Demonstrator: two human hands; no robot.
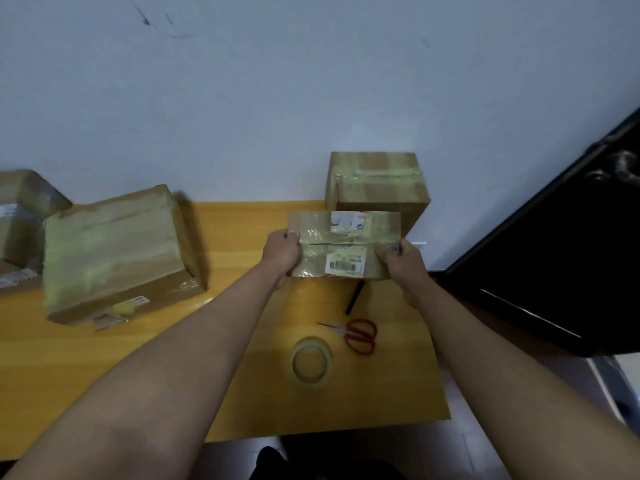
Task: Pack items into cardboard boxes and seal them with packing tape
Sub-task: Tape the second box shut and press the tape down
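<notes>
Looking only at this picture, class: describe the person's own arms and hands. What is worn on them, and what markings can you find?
Both forearms are bare all the way to the frame's lower edge: no sleeves, gloves, watch or bracelet show. The left hand wears no ring that can be seen. The right hand has a small dark smudge or mark on its fingers; the picture is too blurred to tell what it is.

Small brown cardboard box (344,244) in my hands: matt board under glossy clear tape, white paper labels stuck on. Large brown cardboard box (114,252) at left: same shiny tape bands, wrinkled. Yellow wooden table (242,220): smooth, slight sheen. Clear plastic tape roll (311,362): glossy. Red-handled scissors (353,334): plastic-looking grips, bright metal blades. Black door (568,258): glossy.
</notes>
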